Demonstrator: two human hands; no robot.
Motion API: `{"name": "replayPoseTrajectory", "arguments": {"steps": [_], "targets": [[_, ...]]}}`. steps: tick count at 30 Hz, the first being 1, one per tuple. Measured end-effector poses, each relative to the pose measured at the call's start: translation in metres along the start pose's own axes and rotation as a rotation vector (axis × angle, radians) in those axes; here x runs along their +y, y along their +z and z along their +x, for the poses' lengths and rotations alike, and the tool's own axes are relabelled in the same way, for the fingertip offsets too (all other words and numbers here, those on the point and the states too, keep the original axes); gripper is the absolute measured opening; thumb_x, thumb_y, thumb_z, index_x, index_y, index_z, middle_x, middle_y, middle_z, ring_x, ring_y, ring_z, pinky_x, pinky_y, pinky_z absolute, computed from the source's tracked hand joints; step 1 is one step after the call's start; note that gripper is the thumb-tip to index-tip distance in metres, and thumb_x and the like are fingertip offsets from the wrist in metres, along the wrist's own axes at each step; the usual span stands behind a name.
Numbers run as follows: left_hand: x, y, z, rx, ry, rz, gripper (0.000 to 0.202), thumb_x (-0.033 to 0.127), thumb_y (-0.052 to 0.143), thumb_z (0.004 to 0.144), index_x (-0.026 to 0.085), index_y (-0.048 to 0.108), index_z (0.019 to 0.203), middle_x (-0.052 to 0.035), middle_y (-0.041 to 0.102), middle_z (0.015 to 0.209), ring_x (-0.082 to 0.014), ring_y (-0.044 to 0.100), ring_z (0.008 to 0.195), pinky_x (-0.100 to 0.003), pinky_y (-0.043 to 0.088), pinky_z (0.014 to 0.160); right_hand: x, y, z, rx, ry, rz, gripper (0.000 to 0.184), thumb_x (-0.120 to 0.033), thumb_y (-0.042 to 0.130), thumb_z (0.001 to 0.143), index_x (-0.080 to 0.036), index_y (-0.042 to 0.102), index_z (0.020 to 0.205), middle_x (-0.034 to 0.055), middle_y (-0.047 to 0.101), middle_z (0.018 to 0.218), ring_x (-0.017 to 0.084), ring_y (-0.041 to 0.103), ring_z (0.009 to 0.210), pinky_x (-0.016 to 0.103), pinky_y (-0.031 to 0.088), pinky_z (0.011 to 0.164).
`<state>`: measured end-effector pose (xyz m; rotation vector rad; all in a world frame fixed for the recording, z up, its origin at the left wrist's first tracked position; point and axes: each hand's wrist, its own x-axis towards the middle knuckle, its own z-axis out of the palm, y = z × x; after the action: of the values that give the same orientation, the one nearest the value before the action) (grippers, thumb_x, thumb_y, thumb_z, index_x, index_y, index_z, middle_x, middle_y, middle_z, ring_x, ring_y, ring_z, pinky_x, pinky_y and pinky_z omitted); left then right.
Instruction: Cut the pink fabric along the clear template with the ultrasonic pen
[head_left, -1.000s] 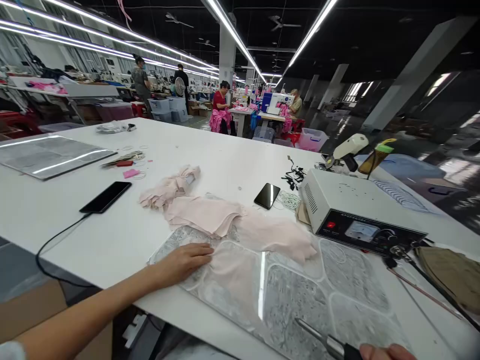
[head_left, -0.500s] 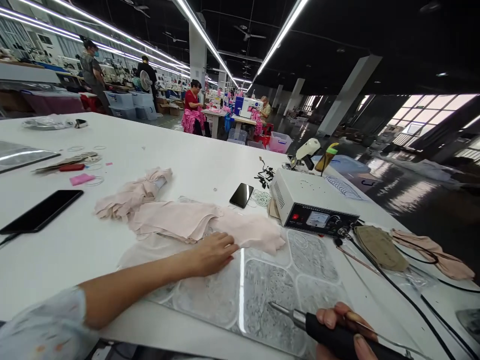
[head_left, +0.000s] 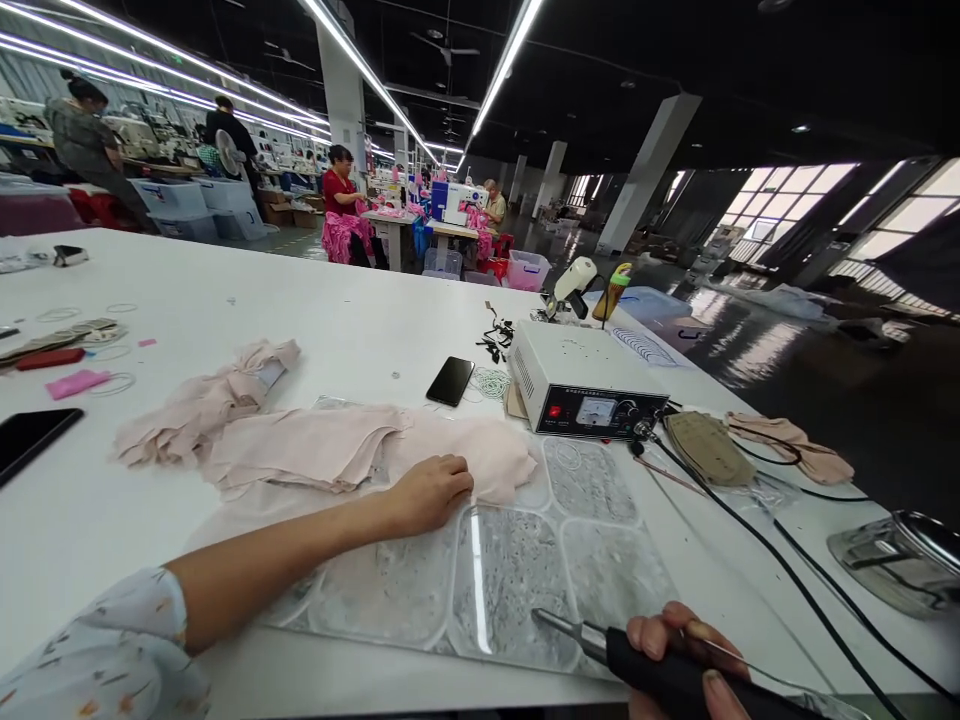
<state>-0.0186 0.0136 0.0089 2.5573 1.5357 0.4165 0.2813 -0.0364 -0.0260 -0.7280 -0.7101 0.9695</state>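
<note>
Right now I am pressing my left hand, fingers flat, on the pink fabric lying at eleven o'clock from my right hand, which is gripping the tool pointing that way.

Your pale pink fabric piece lies flat on the white bench, slightly rumpled. Its near edge is draped over the far edge of the clear patterned plate, and your left grip rests palm-down on that edge. Your black-handled hand tool lies nearly level in your right grip, fingers wrapped around the handle. Its slim metal tip points left, low over the plate's near edge and well apart from the fabric.
</note>
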Motion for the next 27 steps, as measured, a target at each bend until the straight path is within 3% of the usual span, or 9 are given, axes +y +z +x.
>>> {"name": "replayPoseTrajectory", "arguments": {"steps": [4, 8, 10, 12, 15, 17, 22, 27], "targets": [[0.013, -0.02, -0.024, -0.17, 0.113, -0.117, 0.021, 0.012, 0.047, 0.089, 0.017, 0.06, 0.073, -0.0009, 0.061, 0.074, -0.0126, 0.058, 0.061, -0.02, 0.045, 0.057, 0.004, 0.008, -0.005, -0.007, 0.017, 0.011, 0.014, -0.029, 0.058, 0.07, -0.021, 0.064, 0.08, 0.002, 0.062, 0.079, 0.013, 0.054, 0.051, 0.034, 0.048, 0.051], [0.017, -0.036, -0.035, -0.28, 0.17, -0.187, 0.022, 0.014, 0.054, 0.087, 0.018, 0.063, 0.068, 0.0018, 0.061, 0.067, -0.0101, 0.058, 0.055, -0.018, 0.044, 0.052, 0.0, 0.011, -0.008, 0.016, -0.015, 0.002, 0.016, -0.028, 0.054, 0.071, -0.019, 0.063, 0.081, 0.0027, 0.06, 0.08, 0.013, 0.053, 0.051, 0.034, 0.046, 0.05], [0.02, -0.032, -0.03, -0.242, 0.124, -0.17, 0.018, 0.017, 0.053, 0.091, 0.017, 0.067, 0.08, -0.0018, 0.065, 0.08, -0.0128, 0.063, 0.064, -0.02, 0.048, 0.059, -0.004, 0.016, -0.008, 0.006, -0.036, -0.007, 0.016, -0.027, 0.054, 0.07, -0.019, 0.063, 0.08, 0.0024, 0.058, 0.079, 0.013, 0.052, 0.051, 0.034, 0.045, 0.05], [0.024, -0.019, -0.025, -0.179, 0.09, -0.123, 0.016, 0.019, 0.054, 0.093, 0.015, 0.067, 0.102, -0.0085, 0.067, 0.102, -0.0198, 0.067, 0.086, -0.028, 0.054, 0.076, -0.007, 0.021, -0.009, 0.014, -0.046, -0.006, 0.016, -0.026, 0.053, 0.069, -0.019, 0.062, 0.079, 0.0023, 0.058, 0.078, 0.013, 0.052, 0.052, 0.033, 0.043, 0.05], [0.031, 0.008, -0.023, -0.117, 0.187, -0.013, 0.037, 0.024, 0.064, 0.089, 0.013, 0.059, 0.124, -0.0168, 0.059, 0.128, -0.0323, 0.057, 0.121, -0.046, 0.046, 0.102, -0.01, 0.025, -0.01, 0.062, -0.027, 0.014, 0.015, -0.024, 0.052, 0.067, -0.019, 0.062, 0.076, 0.0022, 0.059, 0.076, 0.012, 0.052, 0.051, 0.032, 0.043, 0.05], [0.035, 0.021, -0.029, -0.106, 0.264, -0.001, 0.041, 0.027, 0.059, 0.093, 0.011, 0.054, 0.13, -0.0197, 0.051, 0.139, -0.0319, 0.048, 0.131, -0.046, 0.042, 0.109, -0.012, 0.024, -0.009, 0.083, -0.025, 0.023, 0.016, -0.024, 0.052, 0.065, -0.018, 0.063, 0.075, 0.0021, 0.059, 0.075, 0.012, 0.052, 0.049, 0.032, 0.043, 0.049], [0.043, 0.016, -0.042, -0.199, 0.52, -0.169, 0.039, 0.028, 0.044, 0.101, 0.011, 0.051, 0.135, -0.0139, 0.05, 0.143, -0.0243, 0.044, 0.136, -0.037, 0.037, 0.115, -0.015, 0.019, -0.003, 0.077, -0.095, 0.025, 0.02, -0.025, 0.051, 0.06, -0.018, 0.064, 0.074, 0.0021, 0.06, 0.071, 0.012, 0.051, 0.045, 0.03, 0.041, 0.044], [0.037, 0.008, -0.028, -0.148, 0.505, -0.183, 0.037, 0.021, 0.041, 0.101, 0.015, 0.05, 0.136, -0.0112, 0.053, 0.14, -0.0241, 0.045, 0.135, -0.042, 0.036, 0.115, -0.012, 0.023, -0.001, 0.081, -0.122, 0.023, 0.022, -0.025, 0.051, 0.062, -0.018, 0.064, 0.078, 0.0022, 0.06, 0.072, 0.012, 0.052, 0.046, 0.029, 0.041, 0.045]]}}
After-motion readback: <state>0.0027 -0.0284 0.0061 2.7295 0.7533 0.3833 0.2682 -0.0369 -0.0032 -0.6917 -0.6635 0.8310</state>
